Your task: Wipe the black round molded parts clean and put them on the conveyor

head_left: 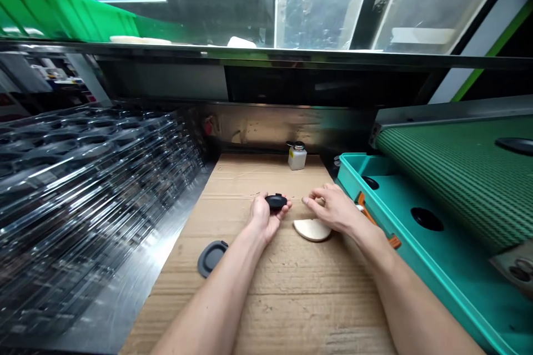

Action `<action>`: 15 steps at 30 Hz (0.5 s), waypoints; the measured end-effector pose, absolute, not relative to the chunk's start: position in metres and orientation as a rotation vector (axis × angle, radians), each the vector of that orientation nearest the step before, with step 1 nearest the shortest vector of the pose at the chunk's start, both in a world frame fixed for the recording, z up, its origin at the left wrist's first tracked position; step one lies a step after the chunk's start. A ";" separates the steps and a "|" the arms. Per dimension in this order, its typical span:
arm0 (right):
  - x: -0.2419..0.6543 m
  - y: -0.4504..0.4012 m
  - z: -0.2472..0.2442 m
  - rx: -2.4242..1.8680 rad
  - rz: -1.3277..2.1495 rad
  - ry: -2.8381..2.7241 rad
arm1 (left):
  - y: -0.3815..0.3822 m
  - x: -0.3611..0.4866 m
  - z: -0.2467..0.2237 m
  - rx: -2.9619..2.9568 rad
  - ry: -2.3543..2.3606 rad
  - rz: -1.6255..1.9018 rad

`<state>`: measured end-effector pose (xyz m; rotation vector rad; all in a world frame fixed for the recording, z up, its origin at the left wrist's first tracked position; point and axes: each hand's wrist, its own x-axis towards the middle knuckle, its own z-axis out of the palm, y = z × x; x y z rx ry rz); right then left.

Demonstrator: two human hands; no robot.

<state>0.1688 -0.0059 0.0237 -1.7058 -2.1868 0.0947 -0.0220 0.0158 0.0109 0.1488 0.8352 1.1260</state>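
My left hand (268, 216) is closed on a small black round plastic part (276, 202) with a little tab at its edge, held over the cardboard. To its right is my right hand (328, 206), fingers slightly bent and apart, with nothing visible in them. Partly beneath that hand lies a cream-white round pad (312, 230) on the cardboard. A dark grey disc (212, 258) with a tab lies flat beside my left forearm, which hides part of its edge.
Cardboard (283, 299) covers the work surface; a small white bottle (297, 157) stands at its back. Stacked clear plastic trays (83, 194) fill the left. On the right are a teal tray (416, 272) holding black parts, an orange-handled tool (366, 211) and a green conveyor belt (458, 161).
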 end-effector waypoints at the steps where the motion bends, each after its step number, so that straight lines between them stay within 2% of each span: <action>1: 0.168 -0.010 0.027 -1.653 0.224 -2.276 | 0.016 -0.021 0.009 0.144 0.836 1.133; 3: 0.167 -0.017 0.031 -1.562 0.433 -2.425 | 0.017 -0.020 0.006 0.162 0.830 1.139; 6: 0.164 -0.019 0.030 -1.545 0.525 -2.478 | 0.016 -0.018 0.004 0.377 0.840 1.229; 11: 0.154 -0.004 0.007 -1.628 0.183 -2.162 | -0.004 -0.013 0.014 1.270 1.069 1.603; 15: 0.149 0.005 -0.009 -1.657 0.089 -2.106 | -0.025 -0.007 0.026 1.605 1.082 1.666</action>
